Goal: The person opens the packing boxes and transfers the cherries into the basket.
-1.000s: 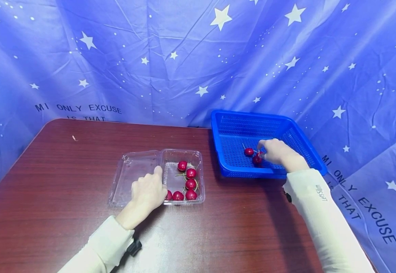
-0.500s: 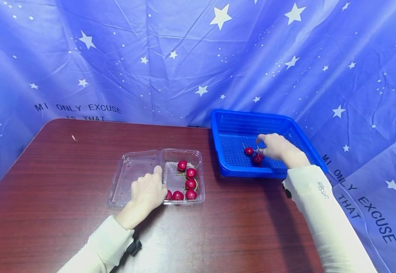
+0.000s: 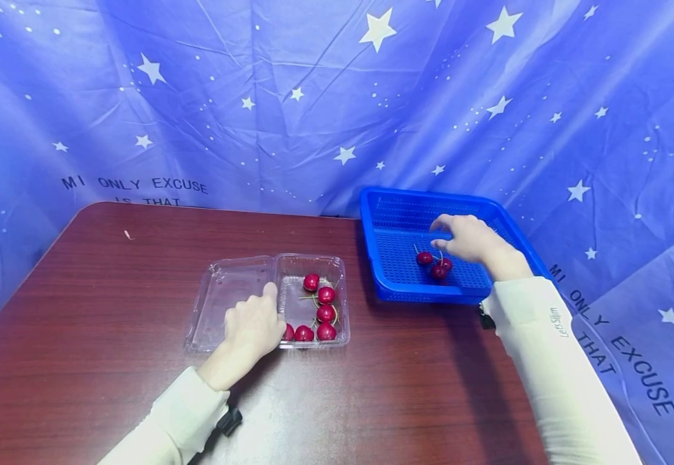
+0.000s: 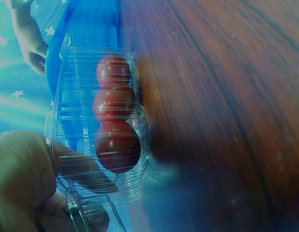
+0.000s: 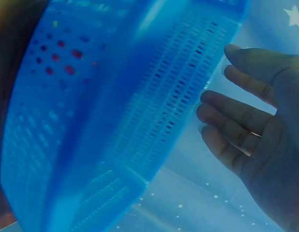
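Left of the clear, rectangular plastic box (image 3: 292, 309) we see its see-through plastic lid (image 3: 221, 287) folded open. The left hand (image 3: 254, 321) pinches the box's left edge. Inside the box we count six round red cherries (image 3: 326, 314). Right of the box sits a blue perforated plastic basket (image 3: 392, 234) holding three dark red, stemmed cherries (image 3: 439, 272); above, the right hand (image 3: 469, 240) has its fingers spread.

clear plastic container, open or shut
Open: its lid is folded out beside the base, leaving the cherries there uncovered.
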Tool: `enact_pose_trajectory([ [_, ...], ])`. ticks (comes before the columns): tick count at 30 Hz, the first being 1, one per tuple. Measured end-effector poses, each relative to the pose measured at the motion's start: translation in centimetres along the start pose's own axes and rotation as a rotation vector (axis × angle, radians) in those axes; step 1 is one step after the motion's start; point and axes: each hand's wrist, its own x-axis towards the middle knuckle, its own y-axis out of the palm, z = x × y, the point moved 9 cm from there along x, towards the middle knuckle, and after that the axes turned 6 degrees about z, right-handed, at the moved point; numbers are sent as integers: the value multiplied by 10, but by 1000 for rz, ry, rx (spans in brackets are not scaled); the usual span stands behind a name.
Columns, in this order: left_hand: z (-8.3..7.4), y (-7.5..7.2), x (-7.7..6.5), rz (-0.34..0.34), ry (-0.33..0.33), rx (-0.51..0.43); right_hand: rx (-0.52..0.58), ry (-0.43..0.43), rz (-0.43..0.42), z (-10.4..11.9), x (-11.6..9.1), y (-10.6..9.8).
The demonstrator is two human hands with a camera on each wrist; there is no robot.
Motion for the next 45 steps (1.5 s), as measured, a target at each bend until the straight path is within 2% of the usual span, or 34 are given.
enact_pose_trajectory([
  [10,-1,-1,-1,-16,10,-7,50,-49,-86,17,-3,-28],
  [18,-1,1,0,8,3,-6,55,-112,-119,43,1,-35],
  [27,0,2,0,5,3,-8,91,-202,-177,75,9,-35],
  [34,0,2,0,5,6,-10,138,-225,-205,95,14,-33],
  [39,0,2,0,5,4,-13,102,-242,-171,110,18,-24],
  [45,0,1,0,2,6,-11,8,-313,-154,134,22,-10],
])
